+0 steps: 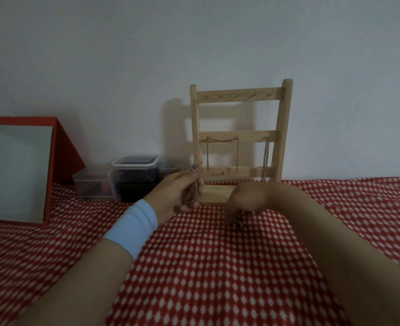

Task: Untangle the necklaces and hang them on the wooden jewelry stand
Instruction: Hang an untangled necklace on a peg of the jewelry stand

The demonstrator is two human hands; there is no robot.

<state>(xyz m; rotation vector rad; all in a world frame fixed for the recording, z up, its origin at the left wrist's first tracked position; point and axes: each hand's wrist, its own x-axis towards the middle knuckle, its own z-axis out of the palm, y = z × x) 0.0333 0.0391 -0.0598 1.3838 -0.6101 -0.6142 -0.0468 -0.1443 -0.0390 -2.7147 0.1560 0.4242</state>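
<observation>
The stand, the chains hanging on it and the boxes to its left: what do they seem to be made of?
Stand: pale, unpainted wood with a matte look; grain marks show on the top rail. Chains: likely metal, silvery; small links catch the light. Boxes: probably clear plastic, slightly glossy; dark contents show through the walls.

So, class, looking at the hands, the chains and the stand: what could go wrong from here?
The left hand holds a bunched chain; a hard pull could tighten its tangle instead of loosening it.
The right hand sits low in front of the wooden stand, just below the hung chain on the right; lifting carelessly might snag that chain or unhook it.
</observation>
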